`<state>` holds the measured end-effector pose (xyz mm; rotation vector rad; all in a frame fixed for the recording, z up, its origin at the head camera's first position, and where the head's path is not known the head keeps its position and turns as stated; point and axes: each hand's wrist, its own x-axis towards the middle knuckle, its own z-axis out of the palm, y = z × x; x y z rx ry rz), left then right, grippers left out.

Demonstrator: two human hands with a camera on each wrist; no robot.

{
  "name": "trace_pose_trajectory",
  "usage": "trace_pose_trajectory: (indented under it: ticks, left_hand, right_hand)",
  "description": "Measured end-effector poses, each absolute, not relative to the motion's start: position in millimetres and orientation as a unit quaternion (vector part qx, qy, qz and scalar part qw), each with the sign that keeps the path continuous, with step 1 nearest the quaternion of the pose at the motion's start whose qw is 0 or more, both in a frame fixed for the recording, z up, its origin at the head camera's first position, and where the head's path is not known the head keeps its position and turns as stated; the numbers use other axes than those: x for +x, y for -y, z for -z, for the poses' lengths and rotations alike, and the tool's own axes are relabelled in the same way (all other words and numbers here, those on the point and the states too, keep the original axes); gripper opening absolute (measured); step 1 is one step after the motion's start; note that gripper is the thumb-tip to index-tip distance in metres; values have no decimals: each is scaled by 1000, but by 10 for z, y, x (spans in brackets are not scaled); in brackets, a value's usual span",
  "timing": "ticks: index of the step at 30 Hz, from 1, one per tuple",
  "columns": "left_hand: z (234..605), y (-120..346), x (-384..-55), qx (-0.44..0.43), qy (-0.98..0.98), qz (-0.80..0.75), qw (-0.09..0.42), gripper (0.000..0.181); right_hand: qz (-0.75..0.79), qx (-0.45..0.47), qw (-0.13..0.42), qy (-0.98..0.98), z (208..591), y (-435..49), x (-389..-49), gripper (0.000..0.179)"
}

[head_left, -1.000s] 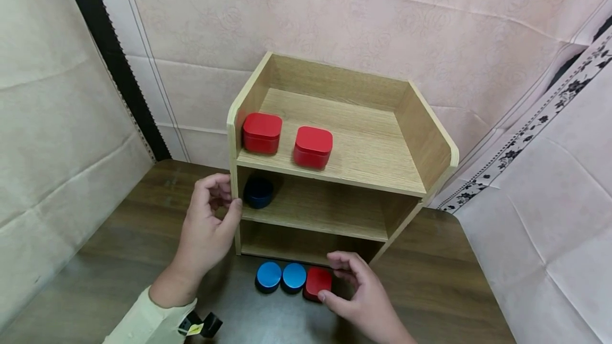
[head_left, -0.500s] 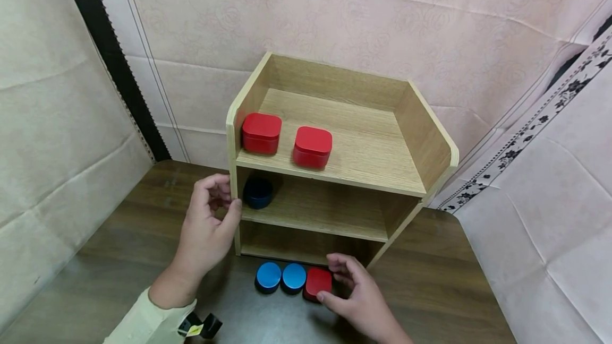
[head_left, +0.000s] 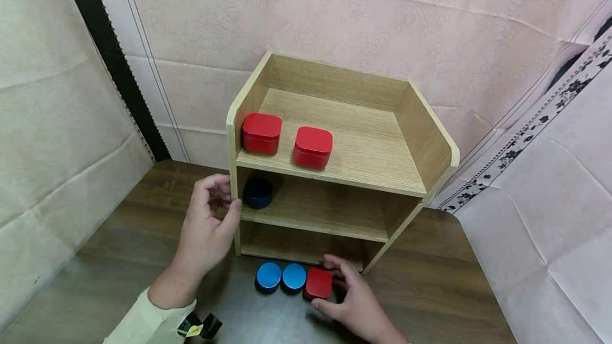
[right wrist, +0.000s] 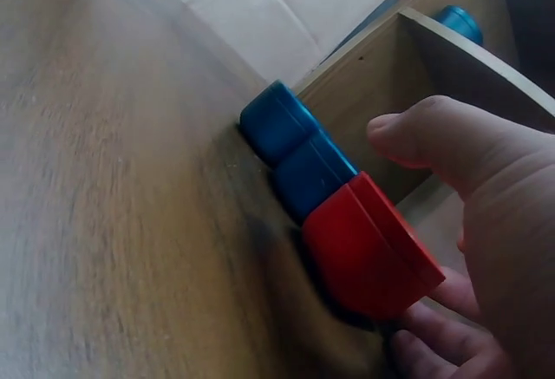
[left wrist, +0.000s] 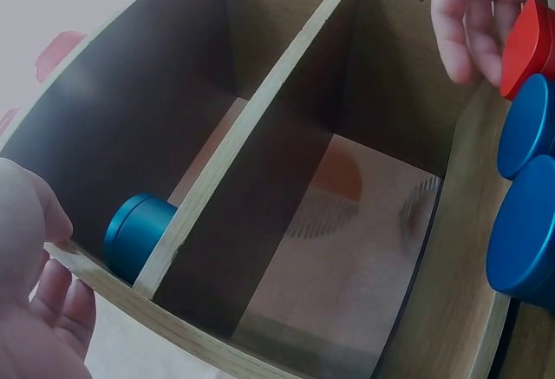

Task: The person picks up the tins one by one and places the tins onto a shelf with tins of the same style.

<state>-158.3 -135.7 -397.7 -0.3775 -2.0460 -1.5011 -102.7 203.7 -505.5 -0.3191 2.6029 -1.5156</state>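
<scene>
My left hand (head_left: 207,224) holds the left side panel of a small wooden shelf (head_left: 330,174); in the left wrist view its thumb and fingers lie on either side of the panel's edge. On the table before the shelf stand a red square tin (head_left: 317,283) with rounded corners and two blue round tins (head_left: 281,277), in a row. My right hand (head_left: 354,299) spreads around the red tin. Its thumb (right wrist: 416,132) is clear of the tin in the right wrist view, while the fingers reach down beside it; whether they touch it is hard to tell.
Two red tins (head_left: 287,139) sit on the shelf's top level, toward its left. A dark blue round tin (head_left: 258,193) stands at the left of the middle level. Pale cloth (head_left: 344,20) hangs behind and at both sides of the wooden table (head_left: 119,269).
My right hand has shifted slightly left, its thumb passing to the near side of the red tin. The left hand, shelf and tins look unmoved.
</scene>
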Motion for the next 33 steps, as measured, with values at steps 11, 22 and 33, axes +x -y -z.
trace_pose_trajectory:
  ticks: [11,22,33]
  left_hand:
    - [3972,1362,-1581,-143,767,558,283,53]
    - [3975,1358,-1587,-146,764,561,283,54]
    - [3981,1362,-1587,-147,765,557,288,54]
  right_hand:
    - [458,-125,59,-878,5115,-2038,-1012,89]
    - [437,-124,53,-889,5150,-2036,-1026,82]
    - [410,-133,35,-901,5171,-2024,-1026,74]
